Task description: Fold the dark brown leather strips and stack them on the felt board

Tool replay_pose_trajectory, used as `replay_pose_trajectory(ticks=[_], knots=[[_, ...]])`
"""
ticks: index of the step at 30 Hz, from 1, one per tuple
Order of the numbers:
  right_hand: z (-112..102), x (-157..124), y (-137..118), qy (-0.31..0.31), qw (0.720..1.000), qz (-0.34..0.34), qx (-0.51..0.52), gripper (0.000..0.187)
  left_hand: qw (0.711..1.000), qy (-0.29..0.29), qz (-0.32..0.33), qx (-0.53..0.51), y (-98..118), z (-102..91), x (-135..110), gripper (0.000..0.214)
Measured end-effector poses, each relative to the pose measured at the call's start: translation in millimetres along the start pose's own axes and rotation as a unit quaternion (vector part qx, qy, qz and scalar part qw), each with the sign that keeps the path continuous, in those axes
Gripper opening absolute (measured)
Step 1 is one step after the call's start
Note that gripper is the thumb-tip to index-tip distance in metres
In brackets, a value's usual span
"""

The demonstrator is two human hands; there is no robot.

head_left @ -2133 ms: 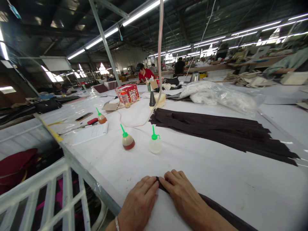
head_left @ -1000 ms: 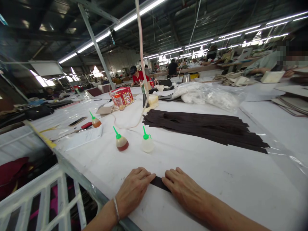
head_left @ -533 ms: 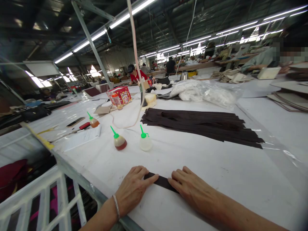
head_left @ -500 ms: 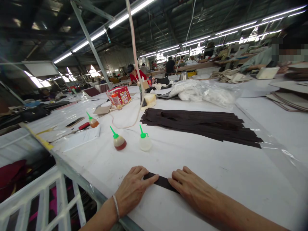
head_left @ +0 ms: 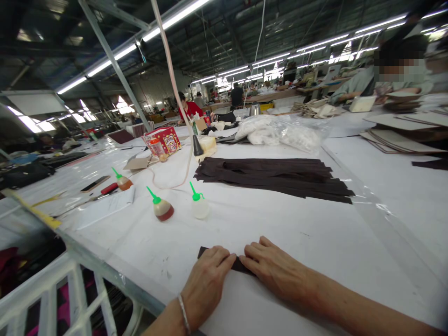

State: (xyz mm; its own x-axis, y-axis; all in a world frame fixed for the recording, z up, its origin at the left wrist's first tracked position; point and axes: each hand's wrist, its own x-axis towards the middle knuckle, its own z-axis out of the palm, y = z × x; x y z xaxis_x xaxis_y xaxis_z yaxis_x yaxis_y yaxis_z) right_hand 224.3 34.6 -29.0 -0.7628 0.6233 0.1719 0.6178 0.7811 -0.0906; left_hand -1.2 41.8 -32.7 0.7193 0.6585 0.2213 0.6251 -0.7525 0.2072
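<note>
A narrow dark brown strip (head_left: 241,266) lies on the white tabletop close to me, perhaps leather or fabric. My left hand (head_left: 210,273), with a bracelet at the wrist, is closed over it, thumb and fingers pinching its near edge; the strip's left end pokes out past the knuckles. Just to the right, my right hand (head_left: 275,267) grips the same strip with bent fingers. Only a short stretch of it shows between the two hands, and the rest is under the right hand. Farther back lies a pile of similar dark strips (head_left: 273,177).
Green-tipped squeeze bottles (head_left: 200,208) stand beyond my hands, one with dark red liquid (head_left: 163,209). A red patterned box (head_left: 164,141) and a plastic bag (head_left: 280,130) are farther off. Flat boards (head_left: 402,140) are stacked right. A white plastic crate (head_left: 66,298) sits below the table edge.
My left hand has slid right along the strip, nearer my right hand, so the strip's left end now shows beyond it. The view has turned somewhat to the right.
</note>
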Motion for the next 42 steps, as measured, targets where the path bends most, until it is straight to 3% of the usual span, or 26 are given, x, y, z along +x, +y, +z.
replay_pose_trajectory(ticks=[3, 8, 18, 25, 31, 42], knots=[[-2, -3, 1, -0.002, 1.000, -0.004, -0.005, 0.014, 1.000, -0.013, -0.007, -0.020, 6, 8.4, 2, 0.040], [-13, -17, 5, -0.012, 1.000, -0.002, -0.011, 0.011, 0.999, -0.032, 0.007, -0.036, 2, 6.6, -1, 0.049], [-22, -52, 13, -0.017, 0.999, 0.024, 0.014, 0.012, 0.998, -0.042, 0.005, 0.047, 10, 6.4, 4, 0.062], [-19, -58, 12, 0.000, 0.999, 0.031, 0.009, 0.014, 0.998, 0.040, 0.006, -0.039, 46, 16.3, 29, 0.042], [-20, -69, 10, 0.012, 0.999, 0.032, -0.025, 0.015, 0.996, 0.000, 0.033, -0.088, 57, 31.7, 34, 0.047], [-27, -101, 8, 0.000, 0.998, 0.041, -0.045, 0.015, 0.997, -0.038, 0.068, -0.022, 56, 27.0, 33, 0.059]])
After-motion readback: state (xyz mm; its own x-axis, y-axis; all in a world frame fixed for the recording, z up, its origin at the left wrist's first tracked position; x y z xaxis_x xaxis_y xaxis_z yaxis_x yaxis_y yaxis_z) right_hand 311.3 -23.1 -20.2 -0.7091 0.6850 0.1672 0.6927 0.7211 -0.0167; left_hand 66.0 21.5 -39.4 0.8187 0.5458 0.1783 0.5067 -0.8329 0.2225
